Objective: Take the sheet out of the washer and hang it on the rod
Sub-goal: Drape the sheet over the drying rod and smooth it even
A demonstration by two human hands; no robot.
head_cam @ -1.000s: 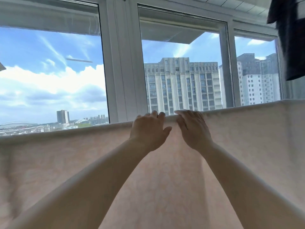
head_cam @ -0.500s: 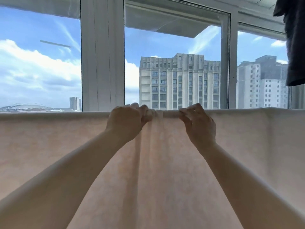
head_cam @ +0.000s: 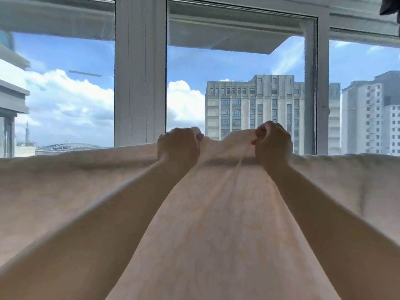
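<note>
A pale pink sheet point(head_cam: 216, 213) hangs draped across the whole width of the view, its top fold running level at mid-height; the rod under it is hidden. My left hand point(head_cam: 178, 146) grips the top fold with curled fingers. My right hand point(head_cam: 272, 144) grips the same fold a little to the right. Between the two hands the cloth is lifted into a small hump above the line of the fold, with creases running down from it. The washer is not in view.
Close behind the sheet stands a large window with white frames point(head_cam: 140, 72), showing sky and tall buildings. A dark garment point(head_cam: 390, 5) hangs at the top right corner.
Both hands went from lying flat on the top fold to gripping it, and they have now raised the cloth between them into a hump. The view has shifted right.
</note>
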